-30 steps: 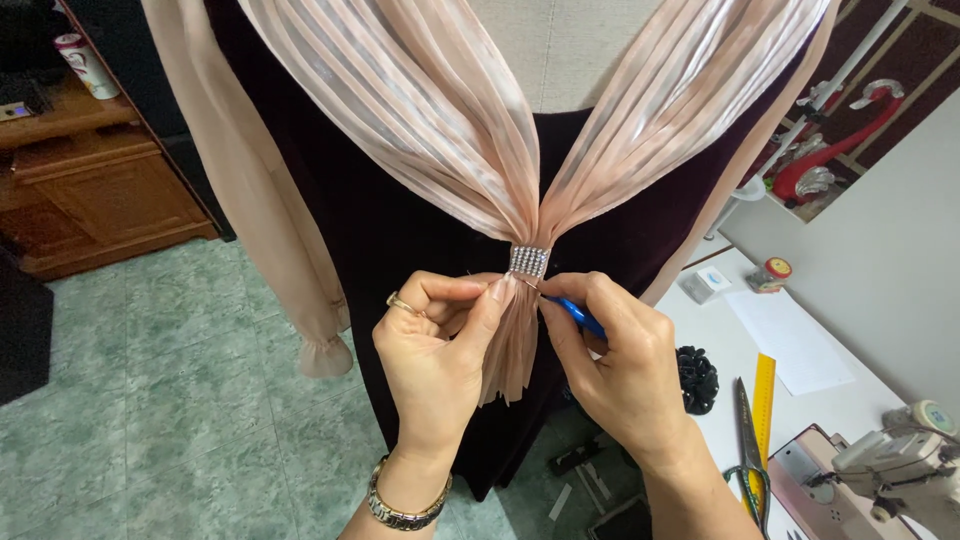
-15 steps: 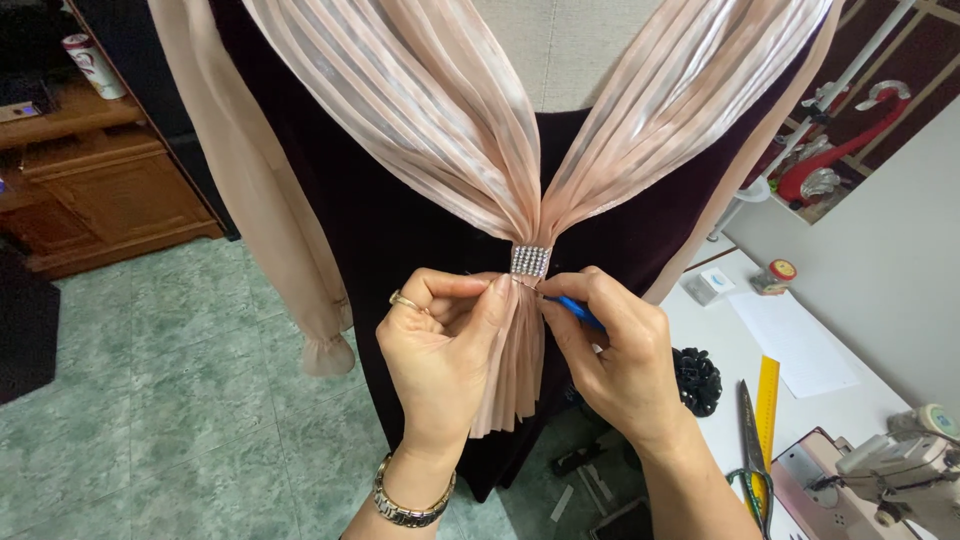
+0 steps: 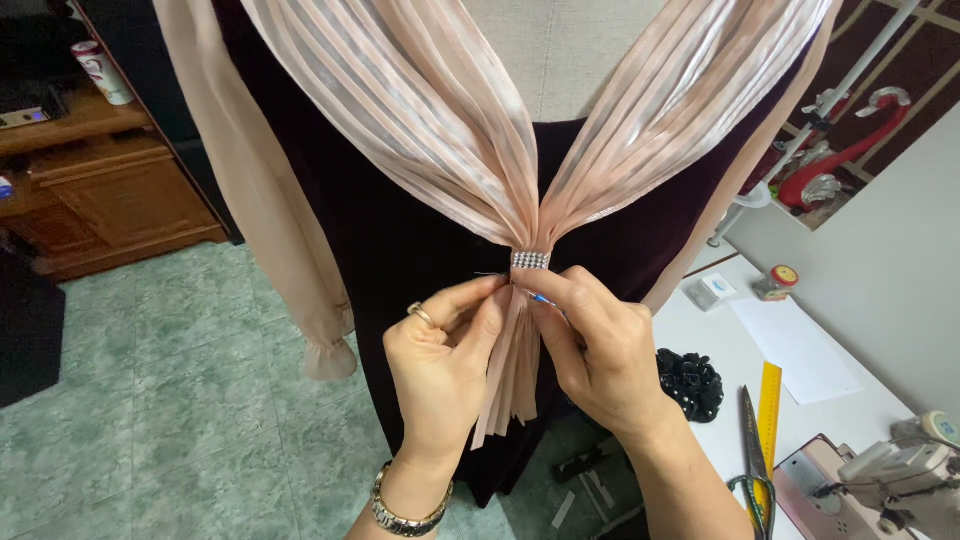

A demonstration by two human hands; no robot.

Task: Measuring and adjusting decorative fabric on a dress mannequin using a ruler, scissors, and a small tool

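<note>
Your hands have crept up the gathered fabric since a moment ago, and the blue-headed pin (image 3: 541, 298) now sits just under the rhinestone clasp (image 3: 531, 260) rather than out to the side; to my eye that puts you right at the fixing point; your left hand (image 3: 446, 365) is pinched shut on the pleated peach tail (image 3: 508, 375) just below the clasp, thumb and forefinger closed on the folds; your right hand (image 3: 600, 350) grips the pin between thumb and forefinger, its shaft aimed across the gather; the pleated peach collar (image 3: 440, 120) still falls in two bands that meet at the clasp, over the dark velvet dress (image 3: 400, 230) on the dress form; to your right, a white table (image 3: 720, 340) holds a black beaded trim (image 3: 690, 383), a yellow ruler (image 3: 768, 400), scissors (image 3: 752, 450) and a sewing machine (image 3: 880, 480); the floor (image 3: 170, 400) is green tile, with a wooden cabinet (image 3: 110, 190) at left.
</note>
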